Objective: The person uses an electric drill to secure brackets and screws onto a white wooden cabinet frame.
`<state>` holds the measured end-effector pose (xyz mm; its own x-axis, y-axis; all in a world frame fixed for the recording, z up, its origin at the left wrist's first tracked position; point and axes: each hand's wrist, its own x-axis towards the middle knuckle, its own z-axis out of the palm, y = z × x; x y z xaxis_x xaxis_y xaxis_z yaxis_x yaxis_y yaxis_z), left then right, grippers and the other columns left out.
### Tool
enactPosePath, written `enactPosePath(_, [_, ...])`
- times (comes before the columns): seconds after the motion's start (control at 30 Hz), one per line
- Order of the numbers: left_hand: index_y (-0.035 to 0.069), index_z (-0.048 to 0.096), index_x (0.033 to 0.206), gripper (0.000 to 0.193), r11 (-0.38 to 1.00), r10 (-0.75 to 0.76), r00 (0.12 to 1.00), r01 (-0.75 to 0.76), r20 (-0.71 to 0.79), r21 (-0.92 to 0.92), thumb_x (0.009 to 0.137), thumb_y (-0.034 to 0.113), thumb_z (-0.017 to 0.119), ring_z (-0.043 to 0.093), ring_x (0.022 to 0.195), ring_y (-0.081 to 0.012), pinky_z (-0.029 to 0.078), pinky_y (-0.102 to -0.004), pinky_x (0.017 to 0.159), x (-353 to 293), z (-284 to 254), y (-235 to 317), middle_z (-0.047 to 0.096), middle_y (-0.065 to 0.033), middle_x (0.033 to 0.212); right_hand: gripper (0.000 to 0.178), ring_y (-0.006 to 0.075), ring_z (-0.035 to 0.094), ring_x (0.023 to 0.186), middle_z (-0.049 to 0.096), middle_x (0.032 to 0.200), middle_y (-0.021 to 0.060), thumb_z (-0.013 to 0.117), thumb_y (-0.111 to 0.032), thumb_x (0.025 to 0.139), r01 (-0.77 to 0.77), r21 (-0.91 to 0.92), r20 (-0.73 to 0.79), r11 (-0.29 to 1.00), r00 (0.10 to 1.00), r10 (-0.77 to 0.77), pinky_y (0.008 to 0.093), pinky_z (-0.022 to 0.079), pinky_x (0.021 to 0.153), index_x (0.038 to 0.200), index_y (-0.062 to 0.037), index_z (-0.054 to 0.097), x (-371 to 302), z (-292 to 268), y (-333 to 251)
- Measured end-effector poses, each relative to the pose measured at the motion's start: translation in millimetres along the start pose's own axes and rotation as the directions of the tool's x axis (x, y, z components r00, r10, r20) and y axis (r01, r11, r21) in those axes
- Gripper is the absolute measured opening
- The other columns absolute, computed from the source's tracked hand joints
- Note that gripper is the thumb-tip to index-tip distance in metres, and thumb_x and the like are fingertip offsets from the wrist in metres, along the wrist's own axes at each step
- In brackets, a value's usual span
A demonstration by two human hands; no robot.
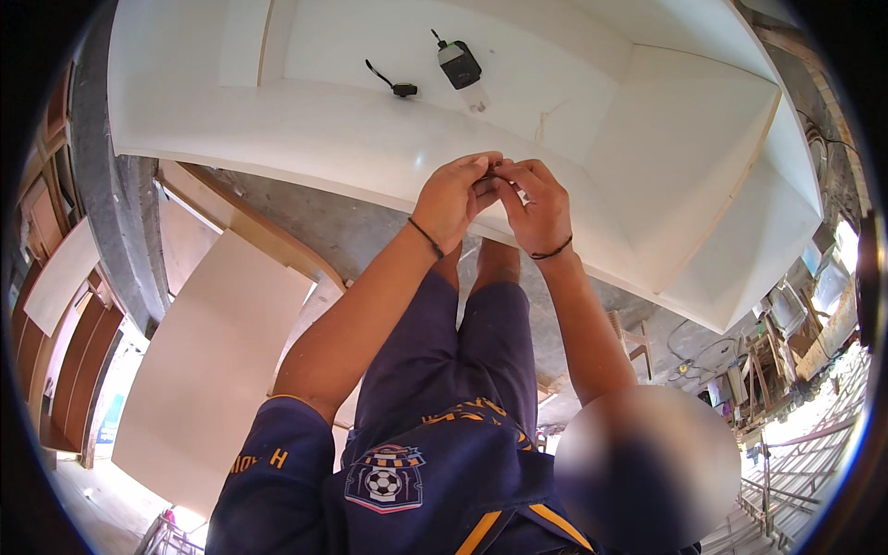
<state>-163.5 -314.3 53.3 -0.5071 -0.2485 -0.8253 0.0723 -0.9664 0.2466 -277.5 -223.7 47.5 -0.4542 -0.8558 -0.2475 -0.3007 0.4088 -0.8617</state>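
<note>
My left hand (450, 196) and my right hand (538, 205) meet in front of me, over the near edge of a white cabinet carcass (370, 171). The fingertips of both are pinched together around something small and dark, mostly hidden by the fingers, so its kind does not show. Beyond the hands, inside the cabinet, lies a black device with a clear end and a bit of green (460, 67). To its left is a small black object with a strap (404, 90). Neither hand touches these two.
An upright white divider (698, 157) splits the cabinet at the right. Large pale panels (208, 361) stand on the left, with brown shelving (79, 379) farther out. A wooden chair (634, 344), cables and clutter are on the right, beside metal bars (805, 444).
</note>
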Motion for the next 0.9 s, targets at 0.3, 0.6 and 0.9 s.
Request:
enactPosePath(0.3, [-0.001,0.059,0.115,0.030,0.773,0.202,0.979,-0.151,-0.014,0.616,0.100,0.019,0.044,0.056,0.069,-0.0099,0.048,-0.0233,0.068,-6,-18,24,0.056,-0.0024,0.082,0.015,0.0106,0.057,0.071,0.068,0.086,0.0070,0.065,-0.008,0.088,-0.551,0.708,0.332,0.442,0.812,0.481,0.0243,0.048,0.063,0.098,0.0022,0.064,6,-18,7])
enactPosePath(0.6, [-0.001,0.062,0.113,0.030,0.403,0.203,0.973,-0.190,0.115,0.895,0.097,0.020,0.047,0.049,0.066,-0.0093,0.044,-0.0243,0.063,6,-36,43,0.056,-0.0017,0.077,0.011,0.0168,0.062,0.075,0.070,0.089,0.0081,0.066,-0.009,0.083,-0.395,0.150,0.343,0.906,0.881,0.327,0.0285,0.048,0.069,0.090,-0.0013,0.069,-3,-8,31])
enactPosePath(0.9, [0.003,0.063,0.121,0.040,0.300,-0.001,0.996,-0.086,0.091,0.950,0.095,0.032,0.053,0.060,0.082,-0.0133,0.049,-0.0271,0.074,27,-47,38,0.068,-0.0051,0.099,0.012,0.0280,0.064,0.078,0.067,0.086,0.0113,0.064,-0.012,0.080,-0.225,-0.018,0.384,0.974,0.898,0.214,0.0361,0.050,0.071,0.088,-0.0057,0.071,-4,2,33])
